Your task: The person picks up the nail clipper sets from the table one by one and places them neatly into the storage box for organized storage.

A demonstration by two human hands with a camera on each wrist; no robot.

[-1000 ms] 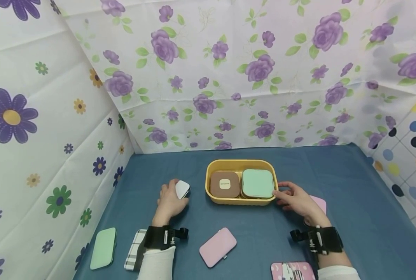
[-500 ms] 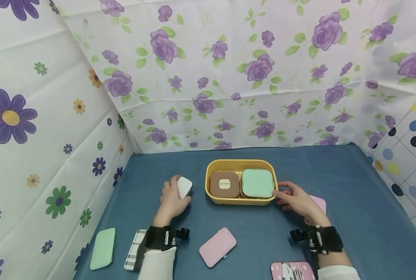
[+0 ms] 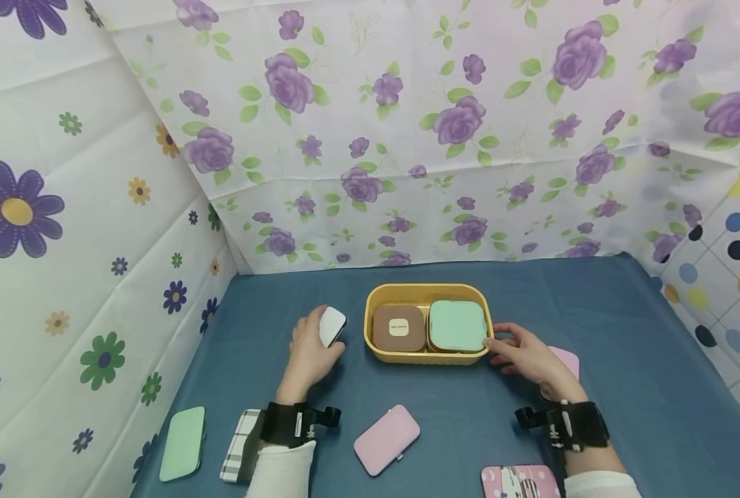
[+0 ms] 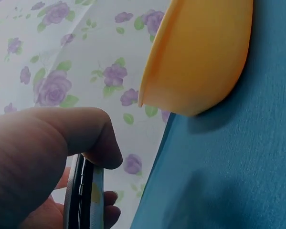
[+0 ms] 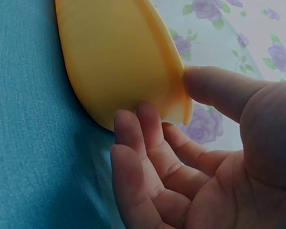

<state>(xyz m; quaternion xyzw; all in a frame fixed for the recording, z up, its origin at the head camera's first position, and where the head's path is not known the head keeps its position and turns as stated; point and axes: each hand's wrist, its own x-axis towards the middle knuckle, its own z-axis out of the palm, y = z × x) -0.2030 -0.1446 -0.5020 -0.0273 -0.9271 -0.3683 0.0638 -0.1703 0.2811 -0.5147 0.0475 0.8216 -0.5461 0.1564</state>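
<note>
A blue cloth covers the worktop (image 3: 669,387), with white flowered sheets (image 3: 357,138) rising behind its far edge and at its left. At the near edge, right of the middle, lies a patterned pink case (image 3: 521,482), cut off by the view. A light green case (image 3: 183,444) lies toward the near left corner, just beside a plaid case (image 3: 242,443) partly hidden by the left arm. A plain pink case (image 3: 386,440) lies slantwise between the arms; another pink piece (image 3: 569,360) shows behind the right wrist. Farther in, the left hand (image 3: 310,349) grips a white-topped case (image 3: 333,325), tilted, left of the yellow bin (image 3: 428,359). The right hand (image 3: 525,356) holds the bin's right end, thumb at the rim, fingers bent by the outer wall. The bin stands near the worktop's far edge, a labelled brown box (image 3: 399,342) and a mint box (image 3: 458,326) side by side inside.
</note>
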